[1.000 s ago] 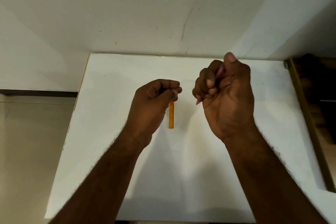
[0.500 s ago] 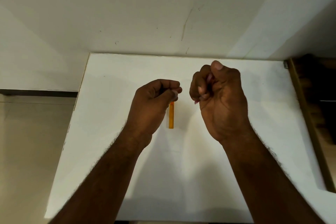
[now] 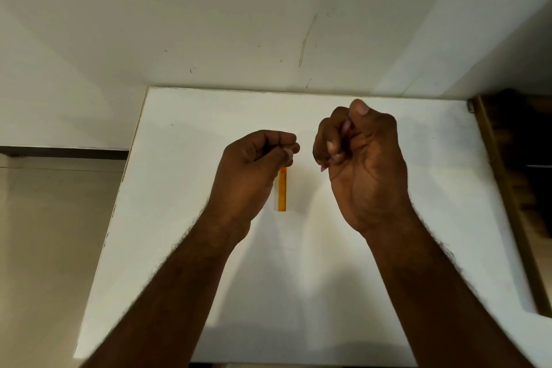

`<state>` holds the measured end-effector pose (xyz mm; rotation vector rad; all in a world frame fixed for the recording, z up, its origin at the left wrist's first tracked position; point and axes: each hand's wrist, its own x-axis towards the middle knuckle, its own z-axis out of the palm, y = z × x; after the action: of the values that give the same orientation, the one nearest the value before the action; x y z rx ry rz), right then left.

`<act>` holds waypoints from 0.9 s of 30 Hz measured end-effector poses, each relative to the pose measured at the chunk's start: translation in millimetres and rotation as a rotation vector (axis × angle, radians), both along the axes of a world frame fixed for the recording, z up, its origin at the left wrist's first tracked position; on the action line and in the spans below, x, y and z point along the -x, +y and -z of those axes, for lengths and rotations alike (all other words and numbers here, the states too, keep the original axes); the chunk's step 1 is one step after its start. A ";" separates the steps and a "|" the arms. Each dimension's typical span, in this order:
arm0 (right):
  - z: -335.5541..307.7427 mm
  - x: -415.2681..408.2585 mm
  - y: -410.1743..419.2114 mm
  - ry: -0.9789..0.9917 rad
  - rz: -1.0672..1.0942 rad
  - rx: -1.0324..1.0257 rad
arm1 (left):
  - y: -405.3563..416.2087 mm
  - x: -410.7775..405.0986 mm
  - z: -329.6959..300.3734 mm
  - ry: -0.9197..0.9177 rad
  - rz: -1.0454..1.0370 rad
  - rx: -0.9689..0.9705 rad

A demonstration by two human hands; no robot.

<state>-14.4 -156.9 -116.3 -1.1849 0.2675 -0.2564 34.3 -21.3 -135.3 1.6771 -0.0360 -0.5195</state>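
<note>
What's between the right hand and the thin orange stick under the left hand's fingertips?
Nothing but bare white table top: in the head view the right hand, curled round a small pink object, and the thin orange stick are apart.

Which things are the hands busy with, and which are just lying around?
In use: left hand, apparently pinching the orange stick; right hand, gripping a pink thing.
Lying about: dark wooden frame at the right; small metal bracket.

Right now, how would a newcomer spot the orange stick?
Find the white table against the wall. Near its middle the left hand pinches the top of the orange stick. It is the only orange thing; the right hand grips a pink thing.
</note>
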 end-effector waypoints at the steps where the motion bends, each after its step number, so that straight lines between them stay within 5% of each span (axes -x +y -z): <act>1: 0.3 0.0 -0.5 -0.002 0.005 -0.015 | 0.1 0.0 0.0 0.001 -0.002 0.003; 27: 5.2 6.0 -22.6 -0.026 0.153 -0.679 | 0.4 0.1 -1.7 0.032 -0.010 0.039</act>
<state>-20.4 -179.4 -121.5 -0.4898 0.3850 -0.2839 34.1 -20.9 -133.7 1.6301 -0.0139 -0.5353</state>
